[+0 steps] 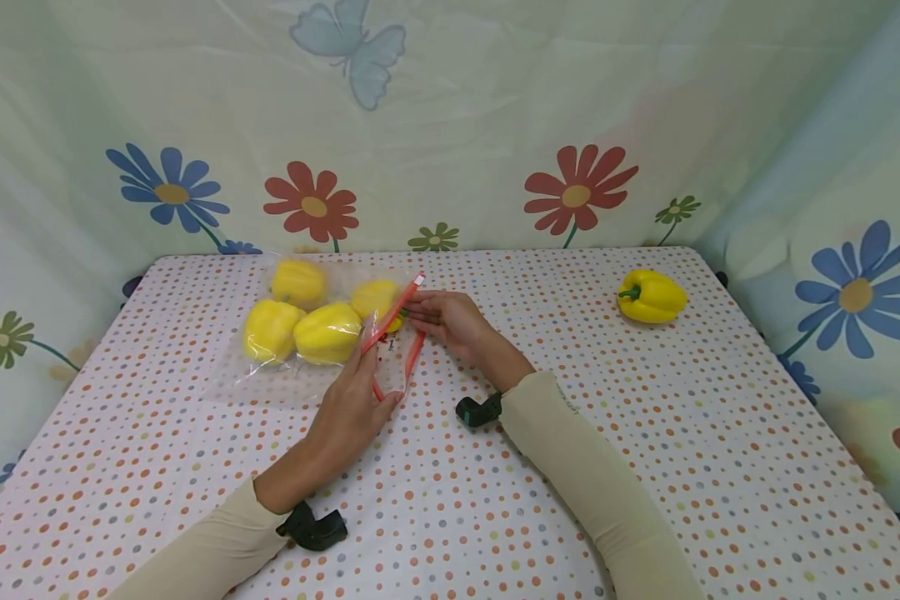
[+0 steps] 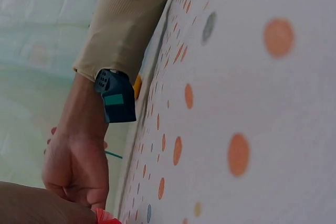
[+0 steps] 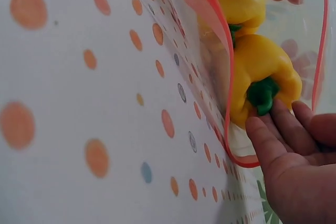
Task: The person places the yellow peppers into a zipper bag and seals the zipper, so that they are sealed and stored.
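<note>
A clear zip bag [image 1: 300, 387] with a red edge lies left of centre in the head view, holding several yellow bell peppers [image 1: 328, 333]. My left hand [image 1: 348, 408] grips the bag at its mouth, which gapes toward the right. At that mouth, my right hand [image 1: 453, 325] reaches in with extended fingers. The right wrist view shows those fingertips against the bell pepper [image 3: 281, 64] nearest the opening, beside its green stem [image 3: 262, 94]. Another yellow pepper [image 3: 244, 3] sits behind it in the bag. In the left wrist view, most of the bag is hidden.
One loose yellow bell pepper [image 1: 652, 297] lies at the far right of the table, outside the bag. A dotted cloth [image 1: 435, 500] covers the table. Flower-printed curtains [image 1: 450, 125] stand behind it and along both sides.
</note>
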